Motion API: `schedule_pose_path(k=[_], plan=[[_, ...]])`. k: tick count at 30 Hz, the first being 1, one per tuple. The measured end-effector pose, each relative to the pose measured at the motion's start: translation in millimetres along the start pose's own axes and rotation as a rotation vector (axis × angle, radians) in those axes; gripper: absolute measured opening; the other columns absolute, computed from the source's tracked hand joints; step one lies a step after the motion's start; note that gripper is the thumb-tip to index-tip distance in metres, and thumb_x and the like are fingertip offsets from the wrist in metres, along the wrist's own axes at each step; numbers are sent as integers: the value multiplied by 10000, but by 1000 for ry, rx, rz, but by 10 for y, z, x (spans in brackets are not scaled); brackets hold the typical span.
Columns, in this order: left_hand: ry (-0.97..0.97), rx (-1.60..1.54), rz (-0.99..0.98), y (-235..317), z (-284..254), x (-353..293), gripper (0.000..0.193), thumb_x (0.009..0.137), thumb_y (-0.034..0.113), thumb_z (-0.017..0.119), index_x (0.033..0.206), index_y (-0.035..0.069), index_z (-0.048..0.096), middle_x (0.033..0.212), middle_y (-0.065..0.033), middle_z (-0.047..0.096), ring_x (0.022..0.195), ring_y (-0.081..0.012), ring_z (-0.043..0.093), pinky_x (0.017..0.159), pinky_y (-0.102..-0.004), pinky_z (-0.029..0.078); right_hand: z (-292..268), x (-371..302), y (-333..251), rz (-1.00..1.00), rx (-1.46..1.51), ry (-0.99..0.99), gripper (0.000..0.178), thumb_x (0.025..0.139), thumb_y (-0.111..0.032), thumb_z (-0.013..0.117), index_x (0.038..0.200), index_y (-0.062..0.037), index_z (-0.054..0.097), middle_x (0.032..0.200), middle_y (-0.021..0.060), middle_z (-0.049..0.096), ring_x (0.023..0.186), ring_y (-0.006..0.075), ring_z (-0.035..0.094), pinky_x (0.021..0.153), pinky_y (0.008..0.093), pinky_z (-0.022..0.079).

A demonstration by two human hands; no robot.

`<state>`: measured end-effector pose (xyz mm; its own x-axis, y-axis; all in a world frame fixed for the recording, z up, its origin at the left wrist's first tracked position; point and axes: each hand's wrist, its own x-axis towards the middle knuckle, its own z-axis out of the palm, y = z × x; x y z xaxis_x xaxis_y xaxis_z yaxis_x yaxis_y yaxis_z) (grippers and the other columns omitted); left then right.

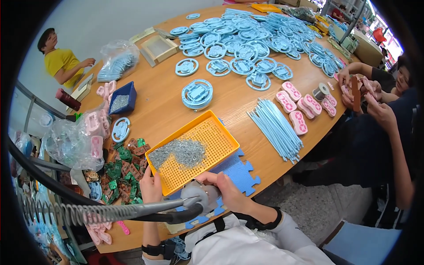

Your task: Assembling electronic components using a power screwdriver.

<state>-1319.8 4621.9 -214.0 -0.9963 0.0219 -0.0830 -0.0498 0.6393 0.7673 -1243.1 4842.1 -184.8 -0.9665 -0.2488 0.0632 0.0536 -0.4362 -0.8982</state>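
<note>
A yellow perforated tray (223, 152) lies in front of me, its near edge toward my body, with a pile of small silver screws (187, 152) spread over its left half. My left hand (151, 189) grips the tray at its near left corner. My right hand (232, 192) is closed at the near rim, partly hidden behind the grey joint of a lamp arm (201, 196). Under the tray shows a blue foam mat (240, 174). Left of the tray are green and brown circuit boards (126, 170) in a heap.
Light blue steering-wheel-shaped parts (243, 48) heap at the back. Blue rods (276, 130), pink pieces (298, 121) and a wire spool (321, 90) lie right. A blue bin (123, 98) and bagged pink parts (84, 137) stand left. A co-worker's hands (380, 106) work at right.
</note>
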Motion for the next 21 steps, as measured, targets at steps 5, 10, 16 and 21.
schedule_pose_path(k=[5, 10, 16, 21], plan=[[205, -136, 258, -465, -141, 73, 308, 908, 66, 443, 1202, -14, 491, 736, -23, 569, 642, -78, 492, 576, -246, 413, -24, -50, -160, -19, -15, 79, 659, 951, -534, 188, 1100, 9, 531, 964, 71, 599, 870, 112, 534, 782, 262, 435], [273, -410, 26, -851, -866, -165, 391, 935, 88, 449, 1296, -46, 379, 1092, -129, 577, 896, -189, 575, 801, -294, 471, -106, 41, -181, -78, -50, 117, 612, 961, -520, 208, 1096, -15, 527, 941, 65, 599, 851, 103, 529, 781, 256, 426], [402, 249, 218, -375, -1420, -1166, 369, 907, 184, 549, 1200, -36, 503, 1058, -174, 597, 934, -228, 567, 781, -323, 461, -218, 161, -151, -100, -165, 69, 606, 967, -509, 157, 1213, -51, 469, 1018, 60, 565, 934, 126, 497, 847, 272, 384], [461, 323, -85, -86, -1395, -1923, 395, 918, 210, 529, 1200, -66, 510, 1231, -210, 514, 1093, -285, 502, 907, -356, 409, -198, 234, -136, -111, -201, 46, 595, 967, -506, 164, 1254, -57, 427, 1032, 75, 558, 968, 153, 500, 891, 291, 366]])
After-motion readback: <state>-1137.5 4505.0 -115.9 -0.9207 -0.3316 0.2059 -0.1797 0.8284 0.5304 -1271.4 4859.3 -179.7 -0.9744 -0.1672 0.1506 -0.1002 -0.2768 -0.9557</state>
